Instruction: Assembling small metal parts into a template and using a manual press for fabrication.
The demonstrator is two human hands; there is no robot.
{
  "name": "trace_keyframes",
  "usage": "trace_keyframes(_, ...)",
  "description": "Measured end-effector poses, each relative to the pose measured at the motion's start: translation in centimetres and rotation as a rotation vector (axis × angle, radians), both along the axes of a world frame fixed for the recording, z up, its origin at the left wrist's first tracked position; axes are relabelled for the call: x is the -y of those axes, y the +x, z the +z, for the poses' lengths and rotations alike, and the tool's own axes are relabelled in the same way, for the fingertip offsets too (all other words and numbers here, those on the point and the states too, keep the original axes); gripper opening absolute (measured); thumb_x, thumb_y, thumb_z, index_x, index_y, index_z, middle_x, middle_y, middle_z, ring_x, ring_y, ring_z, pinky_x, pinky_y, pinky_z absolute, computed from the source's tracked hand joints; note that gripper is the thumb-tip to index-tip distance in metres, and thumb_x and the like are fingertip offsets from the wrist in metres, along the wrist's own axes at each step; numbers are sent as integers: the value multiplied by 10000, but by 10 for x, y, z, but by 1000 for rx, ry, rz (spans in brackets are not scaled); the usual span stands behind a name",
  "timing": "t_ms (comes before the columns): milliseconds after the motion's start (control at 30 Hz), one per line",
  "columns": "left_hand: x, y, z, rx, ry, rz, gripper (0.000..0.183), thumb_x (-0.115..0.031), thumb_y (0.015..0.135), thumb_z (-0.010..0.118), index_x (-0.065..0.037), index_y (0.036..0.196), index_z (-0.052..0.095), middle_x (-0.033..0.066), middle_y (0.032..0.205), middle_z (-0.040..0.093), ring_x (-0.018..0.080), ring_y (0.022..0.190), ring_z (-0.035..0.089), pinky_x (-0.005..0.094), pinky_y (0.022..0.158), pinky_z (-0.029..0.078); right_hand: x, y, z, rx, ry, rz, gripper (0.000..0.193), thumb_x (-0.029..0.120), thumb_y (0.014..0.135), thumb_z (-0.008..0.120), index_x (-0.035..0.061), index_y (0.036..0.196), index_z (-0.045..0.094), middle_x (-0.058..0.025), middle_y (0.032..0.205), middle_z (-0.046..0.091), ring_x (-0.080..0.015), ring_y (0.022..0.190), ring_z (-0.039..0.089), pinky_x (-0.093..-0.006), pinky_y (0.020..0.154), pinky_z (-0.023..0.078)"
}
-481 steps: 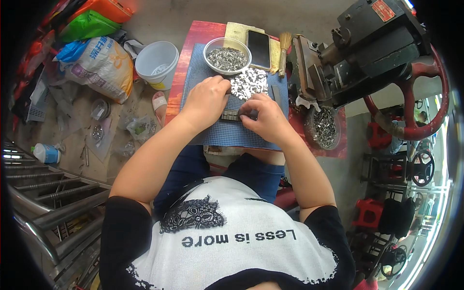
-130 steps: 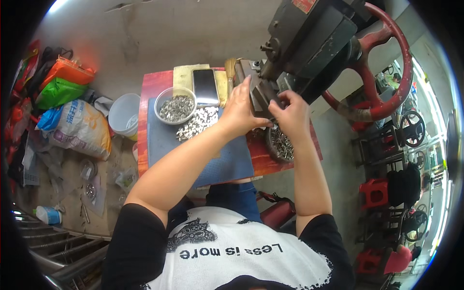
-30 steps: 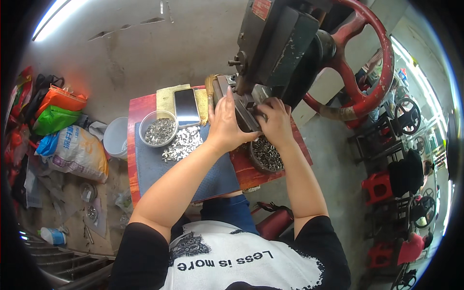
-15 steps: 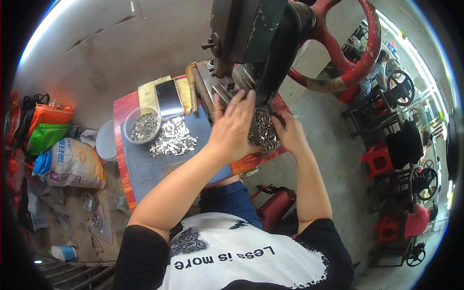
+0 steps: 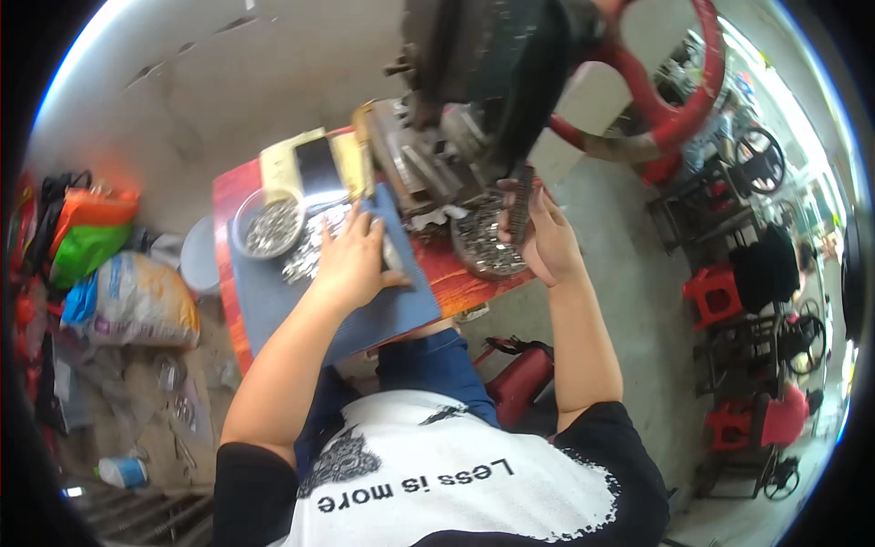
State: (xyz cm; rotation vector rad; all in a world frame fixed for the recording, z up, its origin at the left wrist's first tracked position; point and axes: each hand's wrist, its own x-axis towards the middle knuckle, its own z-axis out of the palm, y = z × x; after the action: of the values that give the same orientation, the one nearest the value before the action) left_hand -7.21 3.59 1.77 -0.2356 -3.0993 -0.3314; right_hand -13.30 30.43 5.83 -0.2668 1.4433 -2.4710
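Observation:
My left hand (image 5: 354, 264), fingers stretched out, reaches over the edge of a pile of small shiny metal pieces (image 5: 305, 260) on a blue mat (image 5: 392, 305). Upright in my right hand (image 5: 551, 242) is a narrow dark bar with a ridged face (image 5: 521, 202); its exact kind is hard to make out. The bar is over the right side of a round bowl (image 5: 488, 271) of small metal pieces. In front of me stands a dark press (image 5: 492, 73), with metal blocks (image 5: 428, 169) at its base.
A clear round tub (image 5: 244, 239) of metal pieces and a phone (image 5: 319, 169) on yellow cloth (image 5: 278, 169) sit on the table's left side. The press's red handwheel (image 5: 670, 137) juts out at upper right. Bags (image 5: 132, 301) lie on the floor at left. Farther right are stools (image 5: 711, 301) and other machines.
My left hand has moved left from the press to the pile on the mat. My right hand, formerly at the bowl's rim, now holds up the dark ridged bar.

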Motion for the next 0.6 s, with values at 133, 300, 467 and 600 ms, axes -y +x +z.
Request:
trace_keyframes(133, 25, -2, 9, -543, 259, -54, 476, -295, 848, 734, -36, 1237, 643, 176, 1357, 556, 343, 1327, 468, 470, 1101, 362, 44, 30, -8, -254, 714, 123, 358, 116, 911, 718, -37, 1205, 582, -45, 927, 666, -126, 822, 626, -276, 749, 509)
trace_keyframes(300, 73, 47, 18, -874, 356, 246, 153, -78, 813, 728, -36, 959, 710, 103, 1030, 670, 312, 1016, 604, 415, 896, 471, 126, 63, -35, -862, 848, 219, 293, 119, 836, 751, -1, 1070, 620, -162, 966, 661, -352, 894, 646, -401, 802, 525)
trace_keyframes(467, 87, 81, -23, -690, 533, 251, 128, -44, 826, 706, -32, 953, 703, 123, 984, 656, 317, 944, 620, 403, 822, 499, 161, 71, -62, -1122, 866, 280, 282, 143, 780, 790, 43, 1014, 670, -141, 982, 592, -325, 971, 571, -416, 861, 478)
trace_keyframes(600, 84, 88, -18, -171, 791, 229, 107, -55, 807, 723, -30, 910, 709, 120, 943, 651, 298, 892, 650, 402, 811, 510, 148, 48, -54, -934, 891, 181, 201, 154, 848, 736, 31, 1002, 699, -154, 1018, 595, -331, 1008, 578, -414, 893, 473)
